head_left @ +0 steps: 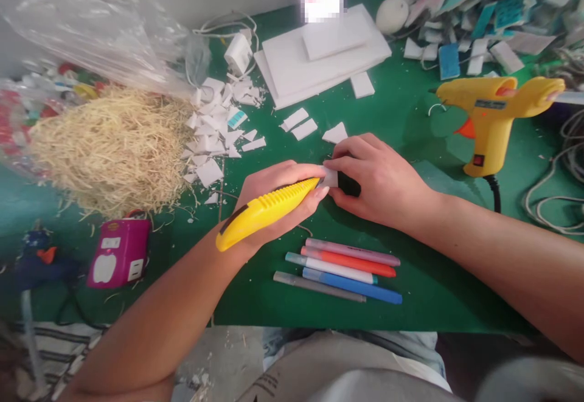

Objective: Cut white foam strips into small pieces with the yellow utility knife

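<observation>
My left hand (278, 192) is closed around a yellow utility knife (264, 210), whose tip points right toward a small white foam piece (330, 177). My right hand (374, 177) pinches that foam piece with its fingertips, just above the green mat (410, 280). The two hands meet at the piece in the middle of the table. The knife's blade is hidden between the fingers.
Several coloured markers (342, 268) lie in front of my hands. A yellow glue gun (493, 116) stands at the right, white foam sheets (319, 55) at the back, foam scraps (219, 134) and a straw pile (109, 146) at the left, and a pink power socket (119, 253) at the near left.
</observation>
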`<state>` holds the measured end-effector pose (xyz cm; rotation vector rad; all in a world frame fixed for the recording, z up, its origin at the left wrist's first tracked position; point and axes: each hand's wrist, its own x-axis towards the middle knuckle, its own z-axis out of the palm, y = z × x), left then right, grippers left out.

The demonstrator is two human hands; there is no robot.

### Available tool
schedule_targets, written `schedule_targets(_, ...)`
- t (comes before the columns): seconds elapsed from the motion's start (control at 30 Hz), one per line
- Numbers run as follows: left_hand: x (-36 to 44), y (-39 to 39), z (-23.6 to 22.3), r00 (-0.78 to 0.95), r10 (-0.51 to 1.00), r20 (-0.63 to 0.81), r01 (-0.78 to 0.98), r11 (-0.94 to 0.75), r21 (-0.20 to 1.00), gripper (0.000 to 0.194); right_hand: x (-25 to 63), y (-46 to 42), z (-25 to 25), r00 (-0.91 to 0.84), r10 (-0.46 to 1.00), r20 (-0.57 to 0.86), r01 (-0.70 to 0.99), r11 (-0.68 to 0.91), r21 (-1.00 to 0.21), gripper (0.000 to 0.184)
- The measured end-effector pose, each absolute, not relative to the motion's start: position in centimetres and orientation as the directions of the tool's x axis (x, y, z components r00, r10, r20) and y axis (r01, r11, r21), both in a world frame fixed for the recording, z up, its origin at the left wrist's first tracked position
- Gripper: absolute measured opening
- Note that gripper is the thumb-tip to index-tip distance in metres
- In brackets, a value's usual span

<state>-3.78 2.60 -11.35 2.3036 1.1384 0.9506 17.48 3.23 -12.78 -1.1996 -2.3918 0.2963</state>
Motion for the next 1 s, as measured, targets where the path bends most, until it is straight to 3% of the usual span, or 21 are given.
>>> schedule_targets(0.17,-4.05,2.87,-11.07,0.516,0.776,0.362,0.525,-0.62,0.583,0.017,17.46,3.18,-12.83,-0.519,0.802,0.296,0.706,0.597,-0.381,0.022)
schedule_targets(0.67,-3.8,2.77,-11.52,0.532,0.671,0.516,0.505,-0.741,0.442,0.011,17.24,3.26,-12.67,-0.523,0.811,0.262,0.741,0.584,-0.332,0.024)
schedule_targets(1.0,-4.14,2.67,-11.31,0.583,0.635,0.507,0.506,-0.772,0.385,0.01,17.09,3.18,-12.74,-0.506,0.82,0.269,0.742,0.572,-0.348,0.023)
